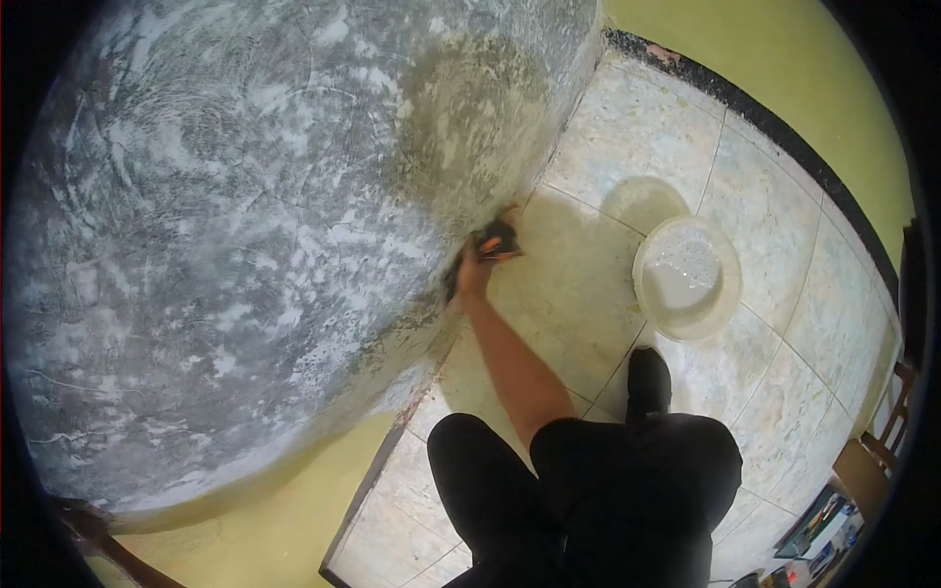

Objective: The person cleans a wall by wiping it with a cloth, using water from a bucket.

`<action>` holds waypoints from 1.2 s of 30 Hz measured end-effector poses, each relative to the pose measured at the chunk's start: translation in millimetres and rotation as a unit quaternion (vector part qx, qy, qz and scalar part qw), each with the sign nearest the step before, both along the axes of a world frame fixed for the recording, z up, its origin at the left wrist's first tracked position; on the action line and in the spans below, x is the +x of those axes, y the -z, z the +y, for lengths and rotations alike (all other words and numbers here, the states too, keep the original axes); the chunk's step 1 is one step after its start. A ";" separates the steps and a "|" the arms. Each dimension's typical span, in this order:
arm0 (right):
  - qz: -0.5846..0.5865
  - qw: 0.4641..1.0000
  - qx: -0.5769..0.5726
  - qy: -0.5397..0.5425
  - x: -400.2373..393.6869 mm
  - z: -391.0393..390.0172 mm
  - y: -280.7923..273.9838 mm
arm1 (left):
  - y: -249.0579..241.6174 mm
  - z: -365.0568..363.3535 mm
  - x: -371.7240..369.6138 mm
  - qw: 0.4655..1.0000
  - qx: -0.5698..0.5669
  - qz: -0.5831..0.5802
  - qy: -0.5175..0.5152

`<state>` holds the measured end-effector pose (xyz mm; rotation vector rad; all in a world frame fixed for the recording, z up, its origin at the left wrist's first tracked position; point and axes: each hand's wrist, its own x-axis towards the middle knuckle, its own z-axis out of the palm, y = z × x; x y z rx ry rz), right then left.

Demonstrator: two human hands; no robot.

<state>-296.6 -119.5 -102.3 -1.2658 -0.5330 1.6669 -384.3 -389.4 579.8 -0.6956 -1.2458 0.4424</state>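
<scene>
My right hand (474,274) is closed round a black and orange tool (497,241), low against the grey, mottled wall surface (245,216), close to where it meets the tiled floor. What the tool is cannot be made out. At the far lower left, my left hand (80,517) lies at the edge of the grey surface, dark and partly cut off, its fingers unclear. A pale round basin (688,278) with whitish, foamy liquid (683,269) stands on the floor, to the right of my right hand.
My dark shoe (648,382) is on the tiles (774,363) just below the basin. A yellow-green wall (784,59) with a black skirting strip (745,106) bounds the floor. Brown wooden furniture (865,465) and assorted items (818,524) are at the lower right.
</scene>
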 end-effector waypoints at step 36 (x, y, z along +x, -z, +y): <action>-0.009 0.789 0.609 -0.083 -10.4 -120.2 -326.0 | -10.0 -16.3 -25.4 0.996 0.072 -0.017 0.049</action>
